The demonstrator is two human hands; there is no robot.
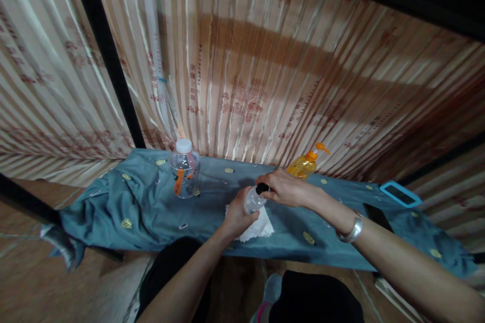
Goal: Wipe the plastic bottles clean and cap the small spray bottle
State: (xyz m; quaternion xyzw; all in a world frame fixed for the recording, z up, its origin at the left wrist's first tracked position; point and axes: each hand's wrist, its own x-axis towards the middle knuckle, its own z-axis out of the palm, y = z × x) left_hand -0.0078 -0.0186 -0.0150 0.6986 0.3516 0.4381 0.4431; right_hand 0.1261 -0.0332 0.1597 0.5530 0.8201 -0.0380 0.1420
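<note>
Clear plastic small bottle [253, 200] is grasped by the left hand [238, 216] above a white tissue [257, 229]; the right hand [285, 187] grasps its black cap [261, 189]

Blue-grey cloth [151, 207], seemingly yellow-dotted; orange pump bottle [303, 164].

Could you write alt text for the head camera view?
Two bare hands hold a small clear bottle over a white tissue: left hand grips its body, right hand its black cap. A larger bottle stands on the blue cloth.
</note>
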